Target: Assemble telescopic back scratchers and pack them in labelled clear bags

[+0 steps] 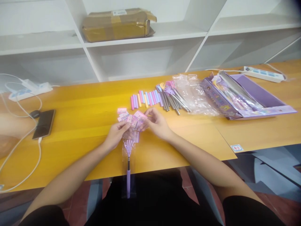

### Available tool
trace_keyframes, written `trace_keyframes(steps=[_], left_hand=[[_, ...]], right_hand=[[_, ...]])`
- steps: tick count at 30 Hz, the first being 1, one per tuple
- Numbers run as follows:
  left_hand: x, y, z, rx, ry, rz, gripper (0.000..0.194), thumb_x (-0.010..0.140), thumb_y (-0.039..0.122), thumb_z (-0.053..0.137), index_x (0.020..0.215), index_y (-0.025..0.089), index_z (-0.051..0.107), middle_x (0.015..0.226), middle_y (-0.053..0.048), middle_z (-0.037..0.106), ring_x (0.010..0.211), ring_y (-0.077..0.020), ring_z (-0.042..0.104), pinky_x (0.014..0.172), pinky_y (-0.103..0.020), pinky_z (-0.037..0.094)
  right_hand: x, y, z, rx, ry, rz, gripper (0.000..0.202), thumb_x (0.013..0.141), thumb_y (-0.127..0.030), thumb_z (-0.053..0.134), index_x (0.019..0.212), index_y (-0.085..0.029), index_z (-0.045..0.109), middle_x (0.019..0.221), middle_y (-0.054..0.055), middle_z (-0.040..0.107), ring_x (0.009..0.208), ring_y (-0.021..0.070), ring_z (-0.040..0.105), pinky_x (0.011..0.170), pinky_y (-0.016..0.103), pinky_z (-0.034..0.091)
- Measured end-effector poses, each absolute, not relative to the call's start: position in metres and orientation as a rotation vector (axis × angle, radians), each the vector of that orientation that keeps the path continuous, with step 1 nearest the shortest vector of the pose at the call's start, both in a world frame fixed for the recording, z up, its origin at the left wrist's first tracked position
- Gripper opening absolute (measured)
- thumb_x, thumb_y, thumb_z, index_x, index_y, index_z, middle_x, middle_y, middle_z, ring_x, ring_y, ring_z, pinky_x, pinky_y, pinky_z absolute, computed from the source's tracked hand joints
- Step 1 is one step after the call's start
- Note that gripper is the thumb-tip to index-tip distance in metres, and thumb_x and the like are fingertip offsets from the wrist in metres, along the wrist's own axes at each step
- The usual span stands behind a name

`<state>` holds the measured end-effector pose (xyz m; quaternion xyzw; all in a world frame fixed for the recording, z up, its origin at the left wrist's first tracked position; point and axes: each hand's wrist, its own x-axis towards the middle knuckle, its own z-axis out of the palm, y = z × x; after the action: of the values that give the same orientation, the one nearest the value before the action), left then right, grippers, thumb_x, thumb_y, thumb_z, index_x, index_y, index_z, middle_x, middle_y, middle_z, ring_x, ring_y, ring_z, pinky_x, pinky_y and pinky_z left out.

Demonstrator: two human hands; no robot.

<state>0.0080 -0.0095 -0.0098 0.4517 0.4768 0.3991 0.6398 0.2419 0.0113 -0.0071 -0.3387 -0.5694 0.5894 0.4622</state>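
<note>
Pink printed cards (139,118) are pinched between my left hand (117,134) and my right hand (158,123), with the fingers of both closed on them. More pink cards (122,110) lie just beyond my left fingertips. Below the hands, a purple claw-headed stick (128,179) in a clear plastic sleeve hangs over the table's front edge, its claw end near the cards. Behind my right hand are a row of pastel tubes (146,99) and a pile of metal rods with coloured claw heads (172,95).
Clear plastic bags (194,95) lie beside an open purple box (261,94) of packaged sticks. A phone (44,124) with cables and a power strip (30,91) are at left; another power strip (264,74) is back right. A cardboard box (116,26) sits on the shelf.
</note>
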Motion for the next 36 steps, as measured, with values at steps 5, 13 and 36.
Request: trace_keyframes(steps=[5,13,36], left_hand=[[0.005,-0.01,0.001,0.914,1.009,0.906,0.047,0.081,0.055,0.096,0.098,0.013,0.083,0.071,-0.003,0.072,0.065,-0.0141,0.068,0.062,-0.026,0.058],[0.01,-0.008,0.011,0.779,1.005,1.026,0.052,0.06,0.042,0.11,0.09,0.015,0.079,0.077,0.0,0.074,0.066,-0.0113,0.068,0.066,-0.024,0.059],[0.002,-0.004,0.004,0.738,0.944,0.878,0.02,0.096,0.025,0.082,0.105,0.007,0.086,0.099,-0.018,0.087,0.08,-0.0271,0.085,0.077,-0.038,0.074]], right_hand=[[0.239,0.006,-0.007,-0.855,-1.397,1.32,0.045,0.099,-0.057,0.079,0.098,-0.027,0.047,0.081,-0.004,0.064,0.065,0.0141,0.07,0.062,0.031,0.061],[0.238,-0.002,0.009,-0.721,-1.347,1.217,0.041,0.099,-0.055,0.083,0.096,-0.026,0.054,0.081,-0.003,0.064,0.073,0.0146,0.073,0.068,0.031,0.063],[0.24,0.002,-0.011,-0.763,-1.959,0.654,0.014,0.109,-0.027,0.072,0.123,-0.023,0.07,0.096,0.002,0.073,0.075,0.0139,0.067,0.072,0.03,0.059]])
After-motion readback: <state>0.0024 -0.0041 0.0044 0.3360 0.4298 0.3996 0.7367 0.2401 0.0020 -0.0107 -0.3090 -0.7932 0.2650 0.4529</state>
